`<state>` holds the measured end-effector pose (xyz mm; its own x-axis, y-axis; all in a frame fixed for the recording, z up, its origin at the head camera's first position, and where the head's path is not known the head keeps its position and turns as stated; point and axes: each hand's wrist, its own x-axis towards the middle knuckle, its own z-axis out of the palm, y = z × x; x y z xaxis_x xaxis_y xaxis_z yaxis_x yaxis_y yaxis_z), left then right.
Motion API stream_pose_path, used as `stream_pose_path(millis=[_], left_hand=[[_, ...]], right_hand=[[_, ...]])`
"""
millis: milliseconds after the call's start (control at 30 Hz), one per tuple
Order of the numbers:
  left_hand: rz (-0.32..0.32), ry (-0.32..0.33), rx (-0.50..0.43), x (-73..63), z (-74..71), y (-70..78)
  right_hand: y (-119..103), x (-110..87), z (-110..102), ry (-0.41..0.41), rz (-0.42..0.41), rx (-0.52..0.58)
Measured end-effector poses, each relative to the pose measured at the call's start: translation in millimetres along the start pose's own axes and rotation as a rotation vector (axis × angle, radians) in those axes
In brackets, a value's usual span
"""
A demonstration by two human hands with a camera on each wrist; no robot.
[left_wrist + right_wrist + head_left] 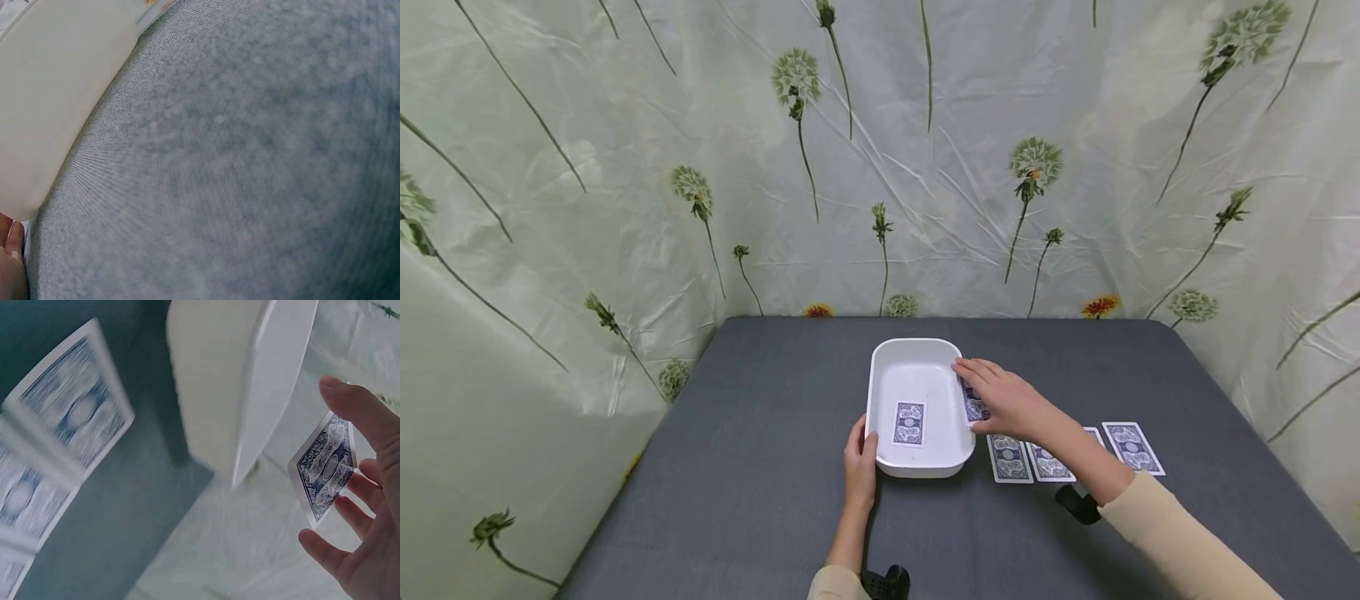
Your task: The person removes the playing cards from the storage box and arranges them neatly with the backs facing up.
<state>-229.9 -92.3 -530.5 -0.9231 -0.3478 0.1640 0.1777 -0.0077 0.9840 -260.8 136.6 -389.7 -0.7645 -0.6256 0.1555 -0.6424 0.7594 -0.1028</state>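
Note:
A white rectangular tub [922,462] stands on the table, with one blue-backed playing card [909,423] lying face down inside. At its near left side my left hand [860,467] holds the tub, thumb at the rim and fingers along the outer wall. My right hand [1011,404] is over the tub's right rim, holding another blue-backed playing card [326,467] by its edges between thumb and fingers. Several more such cards [1012,458] lie face down in a row to the right of the tub, partly hidden under the right forearm.
A dark grey cloth covers the table [775,517]. Behind and beside it hangs a pale curtain [925,167] printed with dandelions. The right sleeve [1180,533] reaches across the table's near right part.

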Motion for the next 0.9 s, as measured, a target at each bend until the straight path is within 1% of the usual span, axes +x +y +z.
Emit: stream_pose_path(millis=[167, 300, 333, 367, 433, 533, 600, 633, 800, 900], left_hand=[[-0.037, -0.01, -0.012, 2.8, -0.8, 2.1], [-0.016, -0.011, -0.012, 2.4, -0.8, 3.0], [-0.015, -0.011, -0.014, 1.4, -0.9, 6.6], [-0.015, -0.011, -0.02, 0.5, -0.8, 10.5], [-0.011, -0.007, -0.031, 1.3, -1.0, 9.9], [-0.024, -0.006, -0.045, 3.0, -1.5, 9.8], [-0.017, -0.002, -0.044, 5.6, -2.0, 2.1], [-0.017, 0.0, -0.038, 5.7, -2.3, 2.3], [-0.018, 0.007, -0.027, 7.3, -2.7, 3.7], [-0.014, 0.006, -0.032, 8.1, -2.5, 4.5]], right_hand=[[25, -31.4, -11, -0.015, 0.055, -0.016], [47, -59.1, -13, -0.027, 0.104, -0.014], [52, -65.9, -13, -0.021, 0.108, -0.023], [58, -72.6, -12, -0.017, 0.119, -0.026], [68, -85.8, -11, -0.017, 0.139, -0.045], [85, -103.9, -8, -0.012, 0.17, -0.074], [97, -115.0, -5, -0.03, 0.196, -0.088], [103, -120.2, -3, -0.038, 0.211, -0.089], [136, -143.0, 6, -0.079, 0.263, -0.091], [151, -153.6, 11, -0.085, 0.269, -0.089]])
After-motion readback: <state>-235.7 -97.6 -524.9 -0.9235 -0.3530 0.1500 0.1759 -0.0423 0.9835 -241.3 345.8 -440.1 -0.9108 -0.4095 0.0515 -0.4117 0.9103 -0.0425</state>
